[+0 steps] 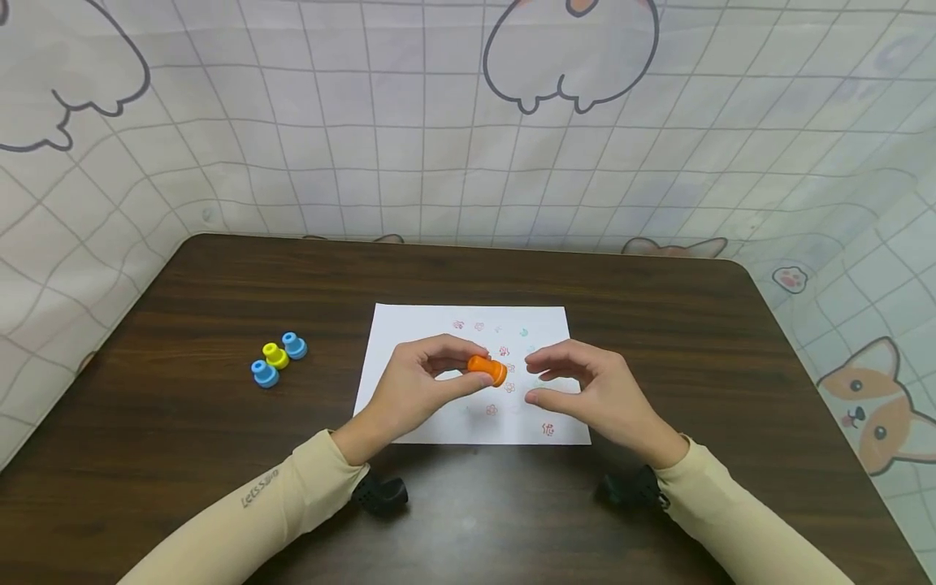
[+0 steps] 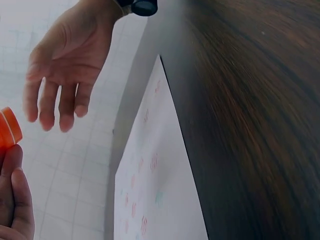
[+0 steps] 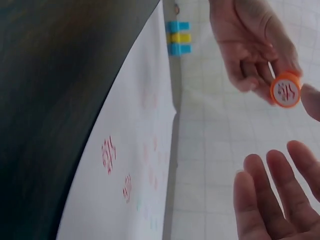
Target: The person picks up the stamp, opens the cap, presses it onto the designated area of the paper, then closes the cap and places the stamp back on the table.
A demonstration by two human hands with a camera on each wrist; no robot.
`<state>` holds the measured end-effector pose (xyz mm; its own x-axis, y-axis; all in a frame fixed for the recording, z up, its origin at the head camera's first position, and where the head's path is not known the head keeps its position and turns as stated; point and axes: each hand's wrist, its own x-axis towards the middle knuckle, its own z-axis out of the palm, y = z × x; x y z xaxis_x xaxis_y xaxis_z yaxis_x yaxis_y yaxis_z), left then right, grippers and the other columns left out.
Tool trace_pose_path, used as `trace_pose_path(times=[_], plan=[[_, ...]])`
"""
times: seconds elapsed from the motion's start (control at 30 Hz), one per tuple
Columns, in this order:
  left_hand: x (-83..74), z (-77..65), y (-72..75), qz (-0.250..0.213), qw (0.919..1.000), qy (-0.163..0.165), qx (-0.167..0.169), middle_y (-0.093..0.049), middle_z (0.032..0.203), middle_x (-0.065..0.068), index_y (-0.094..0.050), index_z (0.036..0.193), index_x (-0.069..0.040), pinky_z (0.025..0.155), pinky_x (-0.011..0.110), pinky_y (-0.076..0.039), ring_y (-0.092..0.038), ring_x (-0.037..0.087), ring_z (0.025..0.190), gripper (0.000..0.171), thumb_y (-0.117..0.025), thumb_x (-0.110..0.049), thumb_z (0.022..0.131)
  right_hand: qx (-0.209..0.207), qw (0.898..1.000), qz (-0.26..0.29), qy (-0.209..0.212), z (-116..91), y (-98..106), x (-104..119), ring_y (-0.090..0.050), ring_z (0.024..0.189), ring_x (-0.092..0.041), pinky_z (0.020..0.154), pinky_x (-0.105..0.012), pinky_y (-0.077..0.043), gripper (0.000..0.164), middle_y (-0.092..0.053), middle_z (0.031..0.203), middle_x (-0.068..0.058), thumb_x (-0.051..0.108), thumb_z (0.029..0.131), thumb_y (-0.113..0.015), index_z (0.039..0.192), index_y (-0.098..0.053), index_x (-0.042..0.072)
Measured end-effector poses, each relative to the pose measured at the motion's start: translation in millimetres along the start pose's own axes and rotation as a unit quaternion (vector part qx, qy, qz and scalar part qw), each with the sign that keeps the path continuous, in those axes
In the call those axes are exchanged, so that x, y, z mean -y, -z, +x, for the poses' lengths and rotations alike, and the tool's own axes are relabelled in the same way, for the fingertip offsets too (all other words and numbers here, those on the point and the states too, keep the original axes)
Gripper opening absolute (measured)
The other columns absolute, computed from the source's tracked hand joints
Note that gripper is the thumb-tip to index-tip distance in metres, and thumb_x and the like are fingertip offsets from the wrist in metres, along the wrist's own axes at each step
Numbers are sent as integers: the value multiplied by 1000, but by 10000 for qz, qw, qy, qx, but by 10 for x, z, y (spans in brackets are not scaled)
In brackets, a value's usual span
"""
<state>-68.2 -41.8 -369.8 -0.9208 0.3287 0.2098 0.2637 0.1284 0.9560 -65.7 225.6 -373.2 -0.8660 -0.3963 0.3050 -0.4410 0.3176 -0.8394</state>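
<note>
My left hand (image 1: 418,382) pinches an orange toy stamp (image 1: 487,370) between thumb and fingers, above the paper. In the right wrist view the stamp's round face (image 3: 286,93) shows, with a red pattern on it. A short way to the right, my right hand (image 1: 588,390) hovers with fingers apart, holding nothing. Under both hands lies a white sheet of paper (image 1: 417,325) with several small red and green prints. In the left wrist view the stamp (image 2: 9,127) is partly cut off at the edge.
On the left of the dark wooden table (image 1: 468,512) stand two blue stamps (image 1: 295,345) (image 1: 265,374) with a yellow stamp (image 1: 275,355) between them. A white grid-patterned curtain (image 1: 380,146) surrounds the table's back and sides.
</note>
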Motion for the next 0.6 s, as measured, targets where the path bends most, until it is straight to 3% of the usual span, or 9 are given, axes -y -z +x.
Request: trace_pose_path(times=[0.13, 0.23, 0.4, 0.6], plan=[[-13, -24, 81, 247, 9997, 42, -53, -80, 106, 2, -79, 110, -18, 87, 33, -64, -76, 14, 97, 26, -86, -19, 85, -42, 9969, -750, 212, 10, 36, -20, -73, 102, -22, 91, -33, -63, 39, -77, 112, -1, 17, 81, -90, 117, -75, 20], [-22, -46, 157, 417, 9991, 58, -110, -79, 106, 1, -79, 109, -18, 89, 35, -64, -75, 13, 98, 26, -87, -20, 85, -104, 9888, -1446, 366, 16, 66, -19, -72, 102, -21, 89, -36, -61, 41, -76, 114, 3, 23, 81, -90, 119, -74, 23], [-23, -94, 299, 657, 9976, 66, -228, -79, 106, 1, -79, 108, -19, 91, 34, -64, -75, 14, 97, 25, -87, -20, 85, -99, 9688, -2368, 719, 25, 101, -48, -70, 110, -19, 92, -41, -60, 48, -73, 122, 5, 30, 81, -89, 125, -71, 21], [-26, -191, 491, 1057, 9936, 204, -346, -79, 108, -1, -78, 110, -19, 90, 33, -64, -75, 15, 100, 26, -87, -24, 85, 146, 9381, -3279, 1103, 31, 171, -81, -63, 128, -25, 104, -46, -57, 67, -66, 137, -6, 42, 80, -88, 135, -66, 11]])
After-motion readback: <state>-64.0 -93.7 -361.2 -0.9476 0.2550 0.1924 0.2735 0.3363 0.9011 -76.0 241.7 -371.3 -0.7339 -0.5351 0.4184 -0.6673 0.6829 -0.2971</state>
